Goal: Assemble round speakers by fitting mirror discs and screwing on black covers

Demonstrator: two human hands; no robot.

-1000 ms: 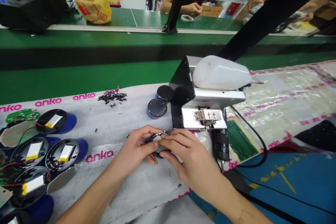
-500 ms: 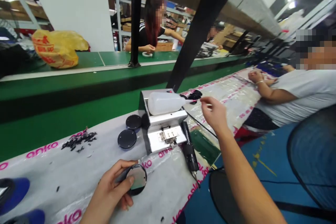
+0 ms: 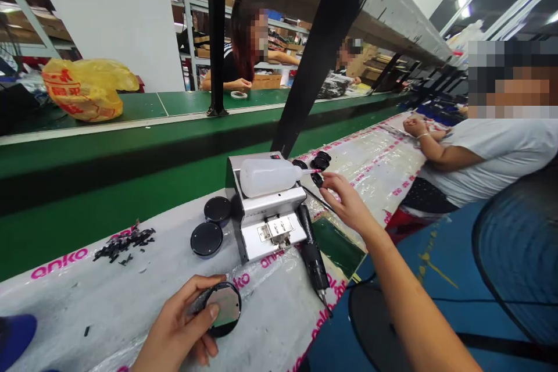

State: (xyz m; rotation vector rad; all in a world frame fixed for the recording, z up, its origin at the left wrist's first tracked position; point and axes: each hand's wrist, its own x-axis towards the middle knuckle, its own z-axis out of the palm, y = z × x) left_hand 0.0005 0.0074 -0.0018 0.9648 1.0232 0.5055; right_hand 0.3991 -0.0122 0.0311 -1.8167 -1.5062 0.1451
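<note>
My left hand (image 3: 192, 319) grips a round black case (image 3: 224, 308) with a flat greyish-brown face, thumb on the face and fingers behind the rim. Beyond the bottle's nozzle, my right hand (image 3: 344, 197) reaches out with fingers apart. Its fingertips are beside a small black round part (image 3: 317, 179); whether they touch it I cannot tell. More black round parts (image 3: 321, 160) are stacked just behind. A white squeeze bottle (image 3: 270, 177) lies on top of a silver machine (image 3: 272, 232). Left of the machine lie two black discs (image 3: 207, 239).
A black electric screwdriver (image 3: 313, 253) rests along the machine's right side. Small black scraps (image 3: 126, 243) are piled on the plastic-covered table (image 3: 143, 314). At the far left is a blue object (image 3: 17, 334). A slanted black post (image 3: 305, 70) rises behind. A co-worker (image 3: 492, 145) sits at right.
My right hand has moved slightly left and down, closer to the black round parts. My left hand still holds the round case. The whole view has shifted a little.
</note>
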